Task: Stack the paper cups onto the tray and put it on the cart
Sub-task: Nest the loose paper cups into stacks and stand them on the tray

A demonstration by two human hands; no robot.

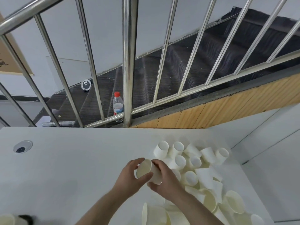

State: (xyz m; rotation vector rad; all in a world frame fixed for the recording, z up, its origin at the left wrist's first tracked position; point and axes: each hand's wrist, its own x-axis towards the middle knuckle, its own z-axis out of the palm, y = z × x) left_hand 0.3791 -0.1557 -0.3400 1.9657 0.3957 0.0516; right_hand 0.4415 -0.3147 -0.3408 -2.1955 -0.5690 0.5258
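Both hands hold a white paper cup [146, 169] above the white table [65, 168], its open mouth turned toward me. My left hand [129, 177] curls round the rim from the left, thumb at the lower edge. My right hand [165, 179] wraps the cup's body from the right; a second cup seems nested around it. A heap of several loose paper cups [199, 172] lies on the table's right side, some upside down, some on their sides. No tray or cart shows.
A steel stair railing [129, 62] rises just behind the table's far edge, with dark stairs beyond. A water bottle with a red cap [118, 106] stands behind the rail. A round cable grommet [22, 146] sits at the table's left. More cups [6, 220] peek in bottom left.
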